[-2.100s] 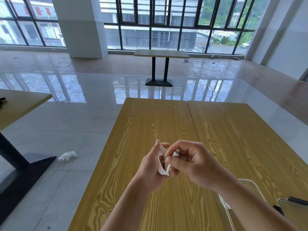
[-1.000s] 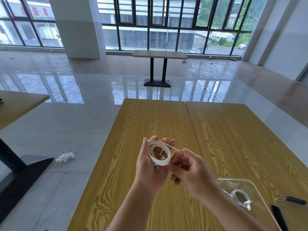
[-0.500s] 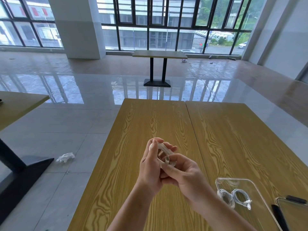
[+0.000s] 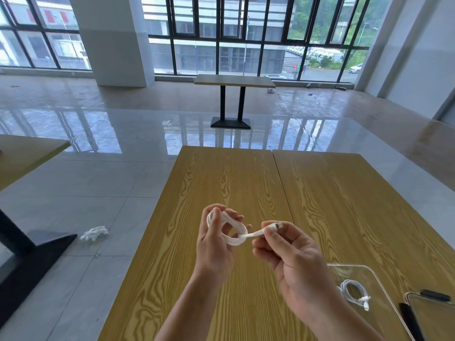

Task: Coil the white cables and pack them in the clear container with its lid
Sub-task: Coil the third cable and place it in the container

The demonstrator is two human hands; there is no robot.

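Above the wooden table [image 4: 221, 183], my left hand [image 4: 214, 244] holds a coiled white cable [image 4: 236, 230], thumb and fingers curled round the loop. My right hand [image 4: 290, 257] pinches the cable's free end just behind its plug [image 4: 277, 226] and holds it out to the right of the coil, with a short stretch of cable running from the coil's lower edge to the plug. The clear container [image 4: 369, 276] lies on the table at the lower right, and another coiled white cable [image 4: 354, 292] lies inside it.
A clear lid [image 4: 430, 316] with dark items beside it lies at the bottom right corner. A bundle of white cables [image 4: 94, 233] lies on the tiled floor to the left. A black table base [image 4: 32, 252] stands at the left, and another table [image 4: 234, 81] far ahead.
My right hand has drawn the plug end out of the coil to the right. Half a second ago both hands were pressed together around the loop.
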